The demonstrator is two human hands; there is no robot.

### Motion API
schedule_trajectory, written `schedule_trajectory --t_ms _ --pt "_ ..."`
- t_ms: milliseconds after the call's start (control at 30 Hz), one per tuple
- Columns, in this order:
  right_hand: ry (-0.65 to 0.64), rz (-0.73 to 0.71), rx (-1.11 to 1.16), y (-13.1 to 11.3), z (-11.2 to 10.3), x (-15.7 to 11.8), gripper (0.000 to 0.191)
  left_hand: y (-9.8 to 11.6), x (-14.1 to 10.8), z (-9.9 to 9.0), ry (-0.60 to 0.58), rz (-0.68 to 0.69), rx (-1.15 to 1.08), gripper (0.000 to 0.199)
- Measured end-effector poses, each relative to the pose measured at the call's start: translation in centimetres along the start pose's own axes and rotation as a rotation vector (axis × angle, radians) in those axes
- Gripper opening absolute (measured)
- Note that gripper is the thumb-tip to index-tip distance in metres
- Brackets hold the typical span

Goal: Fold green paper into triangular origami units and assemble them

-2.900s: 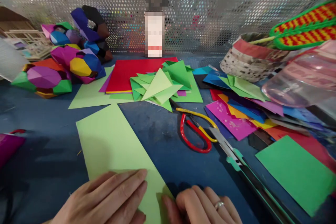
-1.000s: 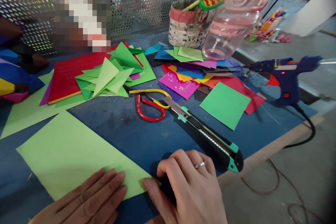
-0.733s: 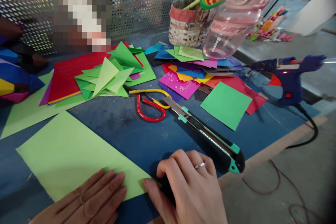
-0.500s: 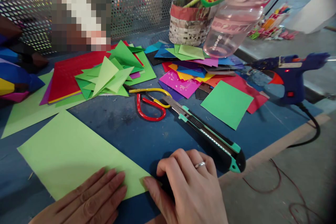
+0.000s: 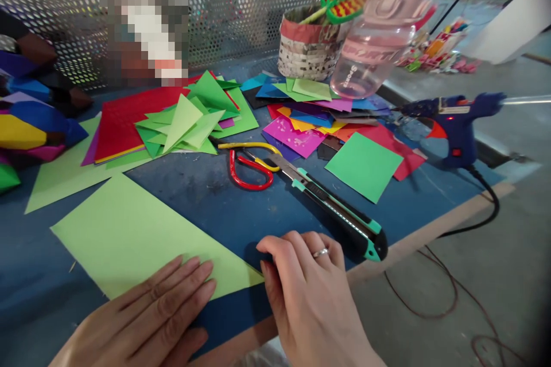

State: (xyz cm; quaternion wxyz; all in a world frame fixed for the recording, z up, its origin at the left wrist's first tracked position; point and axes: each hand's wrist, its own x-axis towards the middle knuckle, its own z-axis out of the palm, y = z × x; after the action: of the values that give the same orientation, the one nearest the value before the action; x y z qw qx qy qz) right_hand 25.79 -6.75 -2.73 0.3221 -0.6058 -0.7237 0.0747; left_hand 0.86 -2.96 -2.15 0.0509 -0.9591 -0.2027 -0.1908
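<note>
A light green sheet of paper (image 5: 142, 229) lies on the blue tabletop, one pointed corner reaching toward the right. My left hand (image 5: 159, 309) rests flat across its near edge, fingers stretched out. At the pointed corner, my right hand (image 5: 305, 287), with a ring on one finger, is curled on the table. Its thumb is by the paper's tip, and the undersides of its fingers are hidden. Beyond my right hand lies a black and teal utility knife (image 5: 340, 212), blade out. The blade end meets scissors (image 5: 252, 169) with red and yellow handles.
Green folded pieces (image 5: 189, 120) and coloured sheets (image 5: 124, 114) lie at the back. A green square (image 5: 364, 166) is near a glue gun (image 5: 456, 126). A pink bottle (image 5: 361, 57) and woven basket (image 5: 307, 49) stand behind. The wooden table edge (image 5: 430, 241) runs along the right.
The view has shifted slightly. My right thumb, earlier on the sheet's pointed tip, is now just beside it with the fingers more drawn in. My left hand stays flat on the paper.
</note>
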Motion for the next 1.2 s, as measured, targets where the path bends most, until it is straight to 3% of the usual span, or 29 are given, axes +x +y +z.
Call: schedule_trajectory --t_ms 133,333,533,600,667,800,900,1200 --pt "-0.007 0.013 0.075 0.0 -0.4 -0.1 0.016 0.2 0.1 -0.4 -0.010 -0.076 -0.020 0.048" --pt "0.113 -0.013 0.132 -0.4 -1.0 -0.5 0.020 0.0 -0.2 -1.0 -0.096 0.021 0.007 0.056" --pt "0.020 -0.445 0.224 -3.3 0.3 -0.3 0.034 1.2 0.5 -1.6 -0.071 -0.060 -0.033 0.055" --pt "0.033 -0.506 0.185 -4.0 1.3 -0.4 0.034 1.6 0.8 -1.8 -0.034 -0.064 -0.041 0.054" --pt "0.064 -0.514 0.127 -4.2 1.9 -0.6 0.033 2.0 0.9 -2.1 -0.052 -0.068 -0.038 0.061" --pt "0.055 -0.558 0.018 -3.5 2.2 -1.0 0.035 2.4 0.3 -2.3 -0.212 -0.077 -0.038 0.084" --pt "0.031 -0.590 -0.032 -2.9 2.1 -1.3 0.039 2.5 -0.6 -2.4 -0.304 -0.096 -0.036 0.090" --pt "0.012 -0.640 -0.108 -2.7 2.7 -1.7 0.036 3.3 -3.9 -4.4 -0.302 -0.175 0.022 0.088"
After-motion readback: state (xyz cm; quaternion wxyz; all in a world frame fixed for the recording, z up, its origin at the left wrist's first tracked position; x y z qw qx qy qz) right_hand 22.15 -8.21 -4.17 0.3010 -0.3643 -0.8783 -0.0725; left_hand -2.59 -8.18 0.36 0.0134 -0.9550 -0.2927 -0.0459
